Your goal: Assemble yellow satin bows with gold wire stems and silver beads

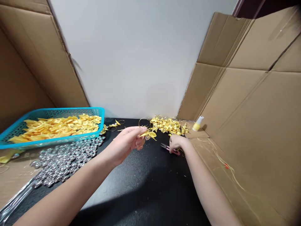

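In the head view my left hand (131, 138) is closed, pinching a yellow ribbon bow (150, 134) with a shiny bead at its middle. A thin gold loop (141, 121) rises above the pinch. Lower to the right, my right hand (176, 143) has its fingers closed on pink-handled thread snips (166, 146), whose dark blades point left at the black tabletop. Just beyond both hands lies a heap of yellow ribbon bows (168, 125) with beads and loops. My palm hides part of the snips' handles.
At the left, a turquoise plastic basket (70, 137) holds many yellow ribbon pieces. Silvery beads (68, 160) are spread in front of it. A thread spool (198, 123) stands at the right, near loose yellow thread (218, 157). Cardboard walls (249, 94) flank both sides.
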Tool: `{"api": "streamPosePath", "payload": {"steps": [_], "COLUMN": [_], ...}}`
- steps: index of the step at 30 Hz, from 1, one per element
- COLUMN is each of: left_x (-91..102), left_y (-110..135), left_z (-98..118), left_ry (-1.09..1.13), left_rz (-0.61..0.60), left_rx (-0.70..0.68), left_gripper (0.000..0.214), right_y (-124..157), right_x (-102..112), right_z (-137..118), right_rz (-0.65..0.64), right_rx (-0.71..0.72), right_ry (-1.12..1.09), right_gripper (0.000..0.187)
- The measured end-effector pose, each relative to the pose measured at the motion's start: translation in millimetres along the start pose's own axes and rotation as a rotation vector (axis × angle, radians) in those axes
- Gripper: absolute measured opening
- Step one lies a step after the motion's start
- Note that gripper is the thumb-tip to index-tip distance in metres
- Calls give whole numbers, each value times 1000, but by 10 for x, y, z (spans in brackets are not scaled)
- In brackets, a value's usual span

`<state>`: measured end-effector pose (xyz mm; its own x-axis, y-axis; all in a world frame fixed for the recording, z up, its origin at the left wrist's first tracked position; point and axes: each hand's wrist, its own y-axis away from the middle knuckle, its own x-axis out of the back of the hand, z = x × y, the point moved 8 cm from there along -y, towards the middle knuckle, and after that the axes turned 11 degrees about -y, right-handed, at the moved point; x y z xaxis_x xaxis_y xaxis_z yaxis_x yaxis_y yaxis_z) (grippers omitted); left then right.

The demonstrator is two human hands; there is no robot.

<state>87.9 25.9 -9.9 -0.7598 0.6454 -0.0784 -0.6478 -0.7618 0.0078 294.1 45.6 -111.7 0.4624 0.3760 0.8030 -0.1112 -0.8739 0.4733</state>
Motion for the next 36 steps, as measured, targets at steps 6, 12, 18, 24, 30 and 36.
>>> {"api": "streamPosePath", "payload": {"steps": [6, 12, 18, 24, 30, 36], "left_x": [-16, -34, -27, -21, -52, -89], "left_y": [32, 85, 154, 182, 194, 218], "left_z": [25, 86, 201, 252, 241, 277], "left_ry": [57, 83, 80, 91, 145, 176], "left_rz": [-29, -27, 2, 15, -20, -42], "left_rx": [6, -19, -85, -115, -104, -113], "left_gripper": [34, 32, 35, 35, 34, 34], "right_y": [290, 1279, 1718, 1709, 1770, 1811], "right_x": [220, 683, 663, 663, 659, 665], "right_z": [-311, -825, -1108, -1143, -1173, -1214], "right_rz": [-26, 252, 571, 695, 803, 909], "right_rx": [386, 916, 956, 997, 1055, 1103], "right_ry": [-446, -758, -365, -262, -215, -184], "right_gripper": [14, 21, 19, 23, 27, 33]}}
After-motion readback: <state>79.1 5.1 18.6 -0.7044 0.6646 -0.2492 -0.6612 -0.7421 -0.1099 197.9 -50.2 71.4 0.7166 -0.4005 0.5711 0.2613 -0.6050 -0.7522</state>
